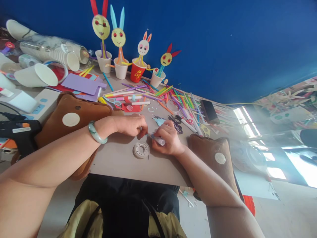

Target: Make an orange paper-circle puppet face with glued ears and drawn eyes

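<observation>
My left hand (132, 125), with a jade bangle (97, 133) on its wrist, is closed with the fingertips pinched downward; what they hold, if anything, is hidden. Close beside it, my right hand (169, 138) is wrapped round a short white tube (159, 140), which looks like a marker or pen. Between and below the hands, a round white tape roll (141, 150) lies flat on the table (119, 163). Just beyond my right hand are dark-handled scissors (177, 124) and a light-blue paper piece (159, 121).
Rabbit figures in paper cups (156, 79) line the blue wall. Coloured sticks (165, 91), purple paper (80, 84) and a phone (210, 111) lie before them. Brown cushions (213, 158) flank my arms. A black glue gun (21, 134) and stacked cups (56, 58) are at left.
</observation>
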Tool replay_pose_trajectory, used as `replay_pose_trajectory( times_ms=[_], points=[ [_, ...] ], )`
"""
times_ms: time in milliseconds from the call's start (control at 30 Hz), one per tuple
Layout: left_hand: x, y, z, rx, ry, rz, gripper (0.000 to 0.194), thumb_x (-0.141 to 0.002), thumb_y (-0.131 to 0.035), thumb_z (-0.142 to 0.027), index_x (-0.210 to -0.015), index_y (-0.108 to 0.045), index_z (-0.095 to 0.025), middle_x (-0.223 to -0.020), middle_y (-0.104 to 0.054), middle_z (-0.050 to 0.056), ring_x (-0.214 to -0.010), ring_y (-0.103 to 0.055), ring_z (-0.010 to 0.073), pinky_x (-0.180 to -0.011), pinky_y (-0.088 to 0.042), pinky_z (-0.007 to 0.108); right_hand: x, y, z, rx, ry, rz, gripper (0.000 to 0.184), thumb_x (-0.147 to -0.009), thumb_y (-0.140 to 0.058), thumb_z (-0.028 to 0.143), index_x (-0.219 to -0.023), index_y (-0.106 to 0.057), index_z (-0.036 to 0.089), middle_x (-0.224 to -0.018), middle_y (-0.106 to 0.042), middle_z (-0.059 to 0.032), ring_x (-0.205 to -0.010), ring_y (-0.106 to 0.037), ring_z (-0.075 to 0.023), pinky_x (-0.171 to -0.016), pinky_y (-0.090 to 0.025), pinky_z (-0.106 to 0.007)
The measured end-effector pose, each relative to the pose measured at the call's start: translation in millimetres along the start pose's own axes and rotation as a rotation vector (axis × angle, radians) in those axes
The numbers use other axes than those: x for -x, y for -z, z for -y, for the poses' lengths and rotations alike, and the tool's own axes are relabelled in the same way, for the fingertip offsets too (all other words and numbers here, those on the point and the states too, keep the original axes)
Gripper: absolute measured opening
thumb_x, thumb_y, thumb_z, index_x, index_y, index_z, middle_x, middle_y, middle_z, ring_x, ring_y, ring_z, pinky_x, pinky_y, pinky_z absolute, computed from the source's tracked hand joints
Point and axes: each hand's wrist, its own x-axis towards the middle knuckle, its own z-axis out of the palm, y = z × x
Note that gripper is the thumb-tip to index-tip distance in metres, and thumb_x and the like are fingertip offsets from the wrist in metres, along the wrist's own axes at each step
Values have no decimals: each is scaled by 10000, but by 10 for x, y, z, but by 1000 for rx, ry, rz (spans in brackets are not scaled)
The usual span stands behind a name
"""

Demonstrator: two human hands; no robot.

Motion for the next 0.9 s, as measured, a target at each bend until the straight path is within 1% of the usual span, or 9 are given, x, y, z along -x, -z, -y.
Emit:
replay_pose_trajectory(
  times_ms=[200, 333, 433, 533, 667, 767, 900],
  points=[
    [-3, 35, -38, -17, 0, -14, 310, -715, -522, 0, -723, -745, -216, -843, -699, 12, -850, -648, 157, -784, -459, 252, 10, -13, 11, 18, -36, 44, 128, -727, -589, 186, -737, -471, 234, -627, -547, 29, -584, -489, -147, -780, -400, -379],
    [1, 46, -53, -32, -30, -42, 324, -718, -514, 5, -707, -746, -222, -828, -705, 1, -874, -648, 151, -807, -455, 244, 5, -4, 21, 22, -53, 56, 130, -737, -587, 190, -741, -467, 238, -630, -556, 27, -581, -489, -148, -778, -403, -377],
    [-1, 31, -57, -41, -33, -23, 313, -710, -521, 5, -705, -740, -219, -780, -700, 1, -891, -650, 160, -795, -454, 238, -1, 0, 19, 8, -43, 46, 138, -732, -591, 183, -748, -466, 240, -627, -554, 30, -577, -489, -148, -774, -405, -374],
    [-9, 4, -53, -79, -10, 4, 276, -712, -539, -20, -697, -732, -217, -804, -698, 12, -876, -645, 167, -776, -448, 249, -7, -1, 14, -4, -54, 58, 141, -724, -592, 186, -741, -463, 240, -622, -545, 32, -575, -485, -148, -773, -402, -374],
    [-13, -13, -59, -149, -10, 27, 258, -692, -565, -35, -724, -735, -225, -803, -679, 23, -863, -626, 186, -747, -425, 275, -13, -3, 10, -31, -47, 42, 146, -701, -581, 173, -724, -454, 241, -600, -514, 42, -561, -469, -144, -757, -393, -372],
    [-3, 6, -96, -186, -8, 33, 253, -692, -575, -43, -740, -740, -229, -774, -650, 28, -832, -607, 191, -713, -404, 283, -10, 6, 3, -37, -75, 43, 143, -682, -575, 176, -711, -451, 242, -590, -509, 43, -554, -465, -146, -747, -396, -377],
    [21, 49, -165, -225, 21, 57, 206, -717, -594, -76, -739, -739, -222, -800, -616, 35, -785, -579, 179, -669, -381, 280, 2, 15, -5, -14, -124, -40, 150, -699, -598, 219, -714, -451, 245, -601, -542, 31, -552, -472, -155, -732, -407, -391]
  ],
)
